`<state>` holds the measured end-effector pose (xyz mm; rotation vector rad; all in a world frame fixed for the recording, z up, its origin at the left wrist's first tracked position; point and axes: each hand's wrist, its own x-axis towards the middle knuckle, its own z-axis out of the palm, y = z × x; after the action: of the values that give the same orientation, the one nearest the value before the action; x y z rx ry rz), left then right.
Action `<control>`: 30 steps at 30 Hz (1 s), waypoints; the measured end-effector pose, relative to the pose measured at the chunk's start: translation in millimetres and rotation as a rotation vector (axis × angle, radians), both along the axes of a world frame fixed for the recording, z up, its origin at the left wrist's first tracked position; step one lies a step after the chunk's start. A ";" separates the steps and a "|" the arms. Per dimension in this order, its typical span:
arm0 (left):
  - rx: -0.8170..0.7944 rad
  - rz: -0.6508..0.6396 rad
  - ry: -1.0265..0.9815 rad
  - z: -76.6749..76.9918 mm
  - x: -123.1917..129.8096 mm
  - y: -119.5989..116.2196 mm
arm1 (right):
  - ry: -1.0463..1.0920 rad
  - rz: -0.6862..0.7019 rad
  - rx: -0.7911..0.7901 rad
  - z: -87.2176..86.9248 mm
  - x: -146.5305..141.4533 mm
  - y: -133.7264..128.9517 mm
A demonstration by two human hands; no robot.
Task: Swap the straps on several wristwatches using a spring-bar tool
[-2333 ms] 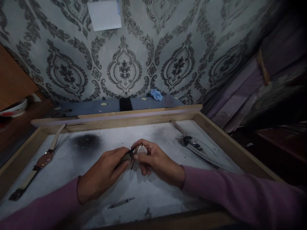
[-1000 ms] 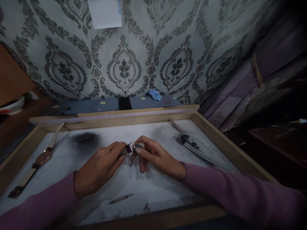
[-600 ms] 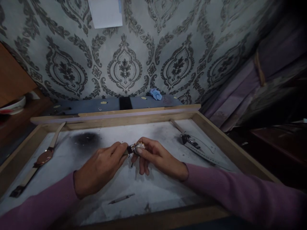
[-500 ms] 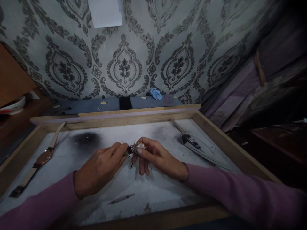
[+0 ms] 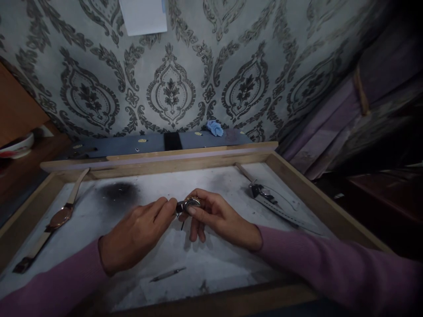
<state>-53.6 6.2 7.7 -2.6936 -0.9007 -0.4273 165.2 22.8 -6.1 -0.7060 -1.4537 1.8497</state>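
Observation:
Over the middle of the tray, my right hand (image 5: 218,215) pinches a round watch case (image 5: 191,204) between thumb and fingers. At the case's left side, my left hand (image 5: 140,231) is closed on a dark strap end (image 5: 180,207); most of that strap is hidden by the fingers. A thin dark piece (image 5: 183,225) hangs below the case. On the white surface in front of my hands lies a slim metal spring bar tool (image 5: 168,274), touched by neither hand.
A wooden-rimmed tray (image 5: 194,163) surrounds the work. A rose-gold watch (image 5: 61,217) with a pale strap lies at left. At right lies another watch (image 5: 266,193) with straps. A crumpled blue cloth (image 5: 214,128) rests behind the tray, and a bowl (image 5: 20,147) stands far left.
The watch case has tilted in my right hand, so its face catches less light. Both hands keep nearly the same place and grip.

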 end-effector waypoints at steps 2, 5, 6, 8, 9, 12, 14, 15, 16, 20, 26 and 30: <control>0.030 -0.002 0.016 1.7 0.5 -0.1 | -0.003 -0.001 -0.002 1.1 0.2 -0.4; 0.046 -0.010 0.021 2.1 0.9 0.3 | -0.006 -0.003 -0.006 2.0 0.4 -0.8; 0.043 -0.010 0.020 1.8 0.8 0.4 | -0.006 -0.002 -0.007 2.1 0.3 -0.8; 0.038 -0.014 0.016 1.0 0.7 0.6 | -0.005 0.004 -0.008 2.2 0.1 -0.7; 0.036 -0.017 0.016 0.6 0.7 0.6 | -0.003 0.004 -0.009 2.3 -0.1 -0.6; 0.036 -0.023 0.018 0.3 0.9 0.2 | -0.002 -0.002 -0.007 2.4 -0.3 -0.2; 0.023 -0.022 0.011 0.4 1.3 0.0 | -0.004 -0.004 -0.003 2.4 -0.1 -0.1; 0.015 -0.023 0.004 0.5 1.5 -0.1 | -0.003 -0.003 -0.001 2.4 0.1 0.0; 0.010 -0.027 -0.003 0.5 1.7 -0.1 | -0.002 -0.001 -0.002 2.5 0.2 0.0; 0.004 -0.029 -0.006 0.2 1.6 0.9 | 0.000 -0.003 -0.011 3.0 0.2 -0.2; -0.001 -0.032 0.005 -1.3 0.3 1.5 | -0.011 -0.007 -0.031 3.0 -0.6 -0.1; 0.015 -0.054 -0.005 -0.2 1.6 1.6 | 0.003 -0.003 -0.047 1.4 -0.9 0.2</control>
<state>-52.0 7.8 7.5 -2.7098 -0.8238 -0.4507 164.3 23.0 -4.7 -0.7273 -1.4102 1.8878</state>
